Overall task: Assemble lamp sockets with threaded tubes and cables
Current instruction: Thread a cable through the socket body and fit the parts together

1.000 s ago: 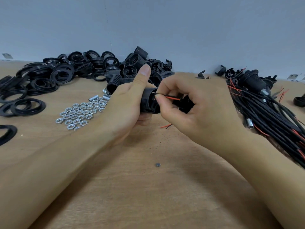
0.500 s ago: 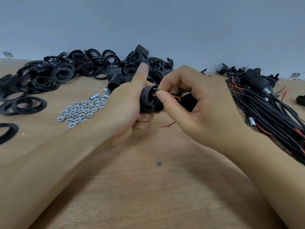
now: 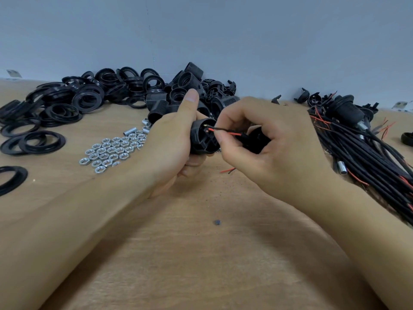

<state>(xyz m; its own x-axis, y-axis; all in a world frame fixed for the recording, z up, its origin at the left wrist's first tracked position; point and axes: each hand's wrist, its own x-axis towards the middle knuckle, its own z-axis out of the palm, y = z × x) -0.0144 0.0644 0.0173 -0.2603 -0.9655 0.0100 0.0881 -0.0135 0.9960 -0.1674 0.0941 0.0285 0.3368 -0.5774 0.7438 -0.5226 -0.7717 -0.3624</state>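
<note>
The left hand (image 3: 172,142) is gripping a black ribbed plastic lamp socket (image 3: 203,138) above the wooden table (image 3: 201,253). The right hand (image 3: 272,148) is pinching a thin red and black wire (image 3: 225,131), its tip touching the socket's end. Silver hex nuts (image 3: 111,151) are lying left, a black cable bundle (image 3: 366,153) right.

A tan wooden tabletop (image 3: 201,265) with visible grain runs back to a plain grey-blue wall (image 3: 223,30). A small dark speck (image 3: 217,222) lies alone on the bare wood near the middle, and fine dark crumbs (image 3: 225,189) are scattered on the wood a little farther back. A small pale label (image 3: 13,73) sits at the foot of the wall on the far left; another pale label (image 3: 400,105) sits at the far right edge, where tabletop meets wall. What is printed on them is too small to read.
</note>
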